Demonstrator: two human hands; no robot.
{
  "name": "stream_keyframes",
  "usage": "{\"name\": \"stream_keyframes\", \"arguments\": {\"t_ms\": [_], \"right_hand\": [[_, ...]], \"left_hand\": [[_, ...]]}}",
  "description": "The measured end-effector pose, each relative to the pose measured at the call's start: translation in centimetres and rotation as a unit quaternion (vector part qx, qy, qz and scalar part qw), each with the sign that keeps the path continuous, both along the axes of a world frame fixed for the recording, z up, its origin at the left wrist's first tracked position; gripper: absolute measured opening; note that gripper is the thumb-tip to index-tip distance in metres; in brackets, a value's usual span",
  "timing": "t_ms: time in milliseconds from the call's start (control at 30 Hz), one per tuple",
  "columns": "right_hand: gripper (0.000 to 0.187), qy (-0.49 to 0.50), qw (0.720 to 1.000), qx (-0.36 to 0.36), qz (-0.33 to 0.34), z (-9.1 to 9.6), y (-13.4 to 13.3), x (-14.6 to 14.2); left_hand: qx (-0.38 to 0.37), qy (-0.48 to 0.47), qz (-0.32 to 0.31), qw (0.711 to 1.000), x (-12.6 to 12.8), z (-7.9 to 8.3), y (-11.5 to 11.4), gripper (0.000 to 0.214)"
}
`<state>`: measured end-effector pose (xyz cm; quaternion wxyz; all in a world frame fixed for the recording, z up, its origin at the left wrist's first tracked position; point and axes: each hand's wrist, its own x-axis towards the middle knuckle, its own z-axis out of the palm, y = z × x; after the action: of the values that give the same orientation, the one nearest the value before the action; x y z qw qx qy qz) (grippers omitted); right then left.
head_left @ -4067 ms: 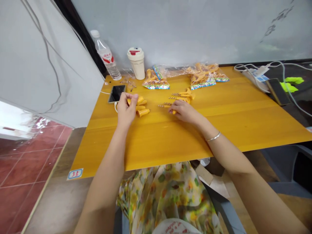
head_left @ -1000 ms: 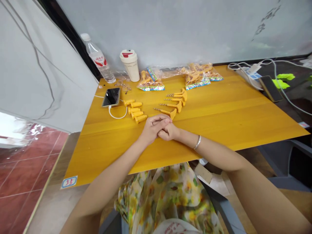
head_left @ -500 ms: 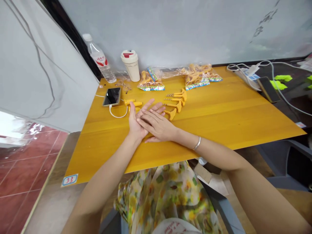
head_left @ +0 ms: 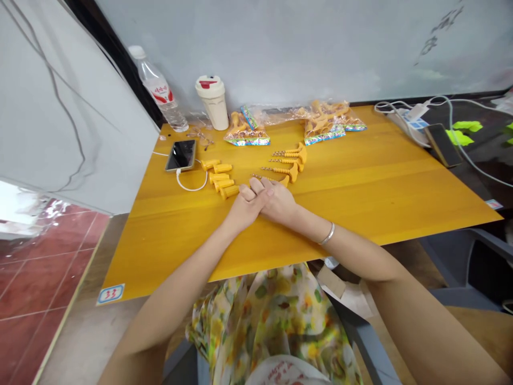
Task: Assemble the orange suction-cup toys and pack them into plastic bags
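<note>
My left hand (head_left: 247, 205) and my right hand (head_left: 281, 201) are clasped together above the table, fingers wrapped round each other. No object shows between them, though the palms are hidden. Just beyond the right hand lie several metal spiral corkscrews with orange-yellow T-shaped handles (head_left: 294, 171), their tips pointing left. The nearest one is partly covered by my hands. To the left of them, close to my left hand, is a group of several short yellow ribbed tubes (head_left: 221, 177).
A phone (head_left: 181, 155) with a white cable lies left on the wooden table (head_left: 360, 198). Behind are a water bottle (head_left: 162, 96), a lidded cup (head_left: 214, 104), a bag of yellow parts (head_left: 246, 130) and another such bag (head_left: 324, 125). A second phone (head_left: 443, 145) and cables sit at right.
My hands went from open, one laid across the other, to clasped with fingers curled. They drew slightly nearer and right, uncovering the yellow tubes.
</note>
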<state>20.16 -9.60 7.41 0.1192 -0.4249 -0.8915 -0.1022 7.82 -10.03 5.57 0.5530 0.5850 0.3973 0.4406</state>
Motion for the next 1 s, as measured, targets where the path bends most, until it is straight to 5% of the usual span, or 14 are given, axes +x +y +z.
{"name": "stream_keyframes", "arguments": {"t_ms": [100,167,300,400,467,700,1000], "right_hand": [[0.029,0.02,0.998,-0.05,-0.014,1.0,-0.3,0.1],[0.023,0.055,0.996,-0.073,-0.009,1.4,-0.2,0.7],[0.035,0.146,0.981,-0.125,-0.009,1.2,1.6,3.7],[0.031,0.162,0.975,-0.104,-0.113,0.8,3.8,6.8],[0.027,0.153,0.973,-0.099,-0.143,0.8,4.6,8.3],[0.047,0.033,0.968,-0.244,-0.05,2.1,4.0,9.2],[0.023,0.03,0.961,-0.273,-0.018,1.2,4.0,8.7]], "left_hand": [[0.136,0.079,0.058,0.986,0.0,0.6,-0.2,0.058],[0.226,0.119,0.042,0.966,-0.4,1.2,-0.1,0.063],[0.354,0.186,0.077,0.913,-2.8,2.0,1.3,0.051],[0.349,0.232,0.205,0.884,-5.5,2.2,2.7,0.051],[0.344,0.293,0.233,0.861,-7.1,2.1,3.6,0.049],[0.343,0.491,0.039,0.8,-9.6,1.3,4.9,0.038],[0.304,0.508,0.032,0.806,-9.1,0.5,4.7,0.019]]}}
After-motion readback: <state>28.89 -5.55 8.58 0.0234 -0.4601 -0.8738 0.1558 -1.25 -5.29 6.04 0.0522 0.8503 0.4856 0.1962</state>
